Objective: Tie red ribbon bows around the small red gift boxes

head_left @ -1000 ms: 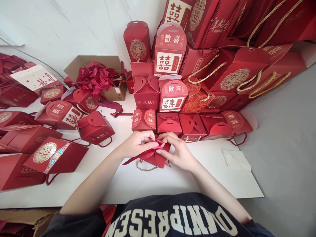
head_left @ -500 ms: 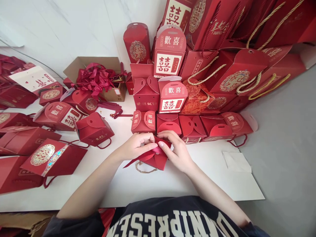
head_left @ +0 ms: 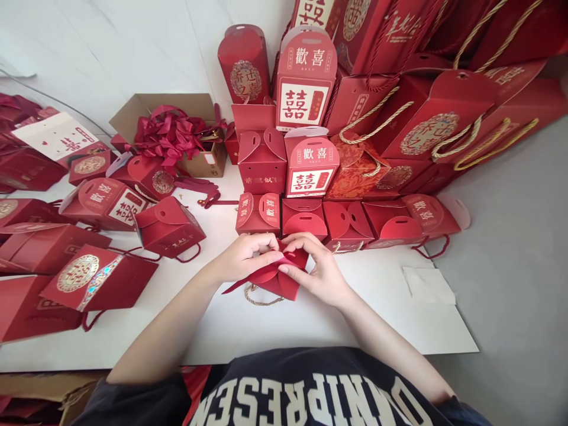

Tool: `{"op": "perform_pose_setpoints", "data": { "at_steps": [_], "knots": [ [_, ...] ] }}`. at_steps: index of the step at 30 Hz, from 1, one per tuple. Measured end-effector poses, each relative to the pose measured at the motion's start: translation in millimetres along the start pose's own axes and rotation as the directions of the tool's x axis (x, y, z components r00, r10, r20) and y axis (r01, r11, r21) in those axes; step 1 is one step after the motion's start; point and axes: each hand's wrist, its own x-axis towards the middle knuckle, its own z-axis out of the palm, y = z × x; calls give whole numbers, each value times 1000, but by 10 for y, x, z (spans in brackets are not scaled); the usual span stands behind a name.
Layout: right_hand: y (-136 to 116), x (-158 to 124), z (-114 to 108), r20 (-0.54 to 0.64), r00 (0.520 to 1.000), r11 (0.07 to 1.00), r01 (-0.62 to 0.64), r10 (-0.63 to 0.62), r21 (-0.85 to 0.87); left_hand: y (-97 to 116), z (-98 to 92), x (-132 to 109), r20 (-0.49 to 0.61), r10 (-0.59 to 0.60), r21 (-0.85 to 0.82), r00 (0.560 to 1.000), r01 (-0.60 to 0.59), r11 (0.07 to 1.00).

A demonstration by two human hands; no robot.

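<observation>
A small red gift box [head_left: 287, 286] with a twisted cream cord handle [head_left: 261, 302] sits on the white table right in front of me. Across its top lies a red ribbon [head_left: 244, 283], one tail hanging toward the lower left. My left hand [head_left: 251, 255] is closed at the box's left side, thumb and fingertips pinching the ribbon. At the right, my right hand [head_left: 317, 269] has its fingers curled over the box top, pinching the ribbon close to the left fingertips. Part of the ribbon and the box top are hidden by both hands.
Behind the hands stands a row of red boxes [head_left: 304, 219], with taller boxes and bags [head_left: 306, 100] stacked above. A cardboard box [head_left: 208, 160] of red ribbons [head_left: 171, 136] is at the back left. More red boxes [head_left: 106, 278] lie left; white paper [head_left: 428, 286] lies right.
My right thumb has shifted slightly down and left, and the ribbon between the hands sits differently. The whole view has tilted slightly; the box stays in place.
</observation>
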Motion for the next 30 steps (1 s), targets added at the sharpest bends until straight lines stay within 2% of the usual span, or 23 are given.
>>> {"op": "perform_pose_setpoints", "data": {
  "at_steps": [5, 10, 14, 16, 19, 23, 30],
  "knots": [
    [73, 3, 57, -33, 999, 999, 31, -31, 25, 2, -5, 2, 3, -1, -16, 1000, 1, 1000],
    [190, 1, 25, -32, 980, 978, 200, -198, 62, -13, -6, 2, 32, -6, -77, 999, 8, 997],
    [268, 4, -73, 50, 930, 930, 366, -365, -17, -26, 7, 11, 9, -11, -83, 1000, 12, 997],
    [274, 8, -124, 116, 913, 914, 400, -392, -62, -22, 18, 16, -17, -14, -61, 1000, 13, 998],
    [248, 15, -171, 183, 911, 912, 393, -369, -116, -2, 31, 14, -30, -25, -39, 999, 24, 999],
    [214, 14, -176, 203, 914, 921, 377, -352, -99, 23, 38, -8, -21, 21, -31, 1000, -22, 999],
    [201, 3, -120, 141, 944, 952, 306, -299, -26, 94, 92, -63, -19, 52, 85, 998, -50, 995]
  ]
}}
